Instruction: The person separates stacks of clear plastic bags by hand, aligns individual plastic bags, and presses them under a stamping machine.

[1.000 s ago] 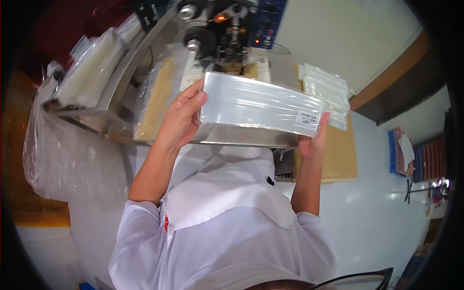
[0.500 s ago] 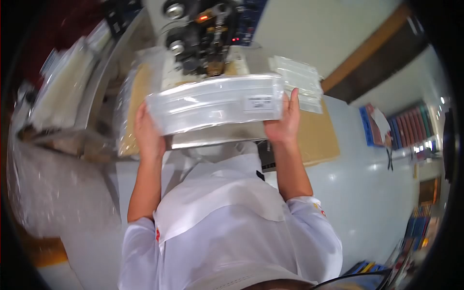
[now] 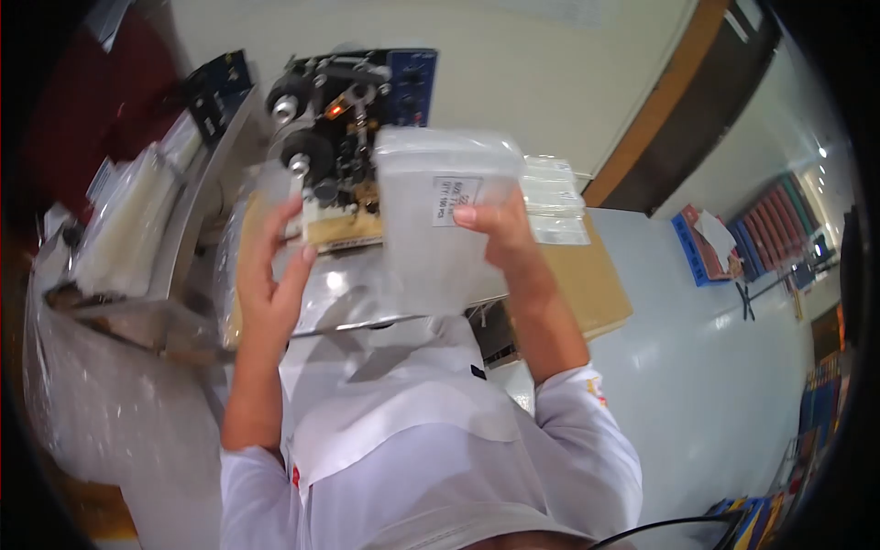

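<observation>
The right hand [image 3: 506, 229] grips a packet [image 3: 431, 266]; blurred left hand [image 3: 273, 295] seems spread.

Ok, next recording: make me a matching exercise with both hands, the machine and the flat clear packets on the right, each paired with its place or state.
Column one
1. Left hand
2. Black machine
3. Right hand
4. Flat clear packets

Column two
A. Gripping the labelled packet
B. Lying on the cardboard box
C. Showing a small orange-red light
D. Open, apart from the labelled packet

Right pairs: 1-D, 2-C, 3-A, 4-B
</observation>
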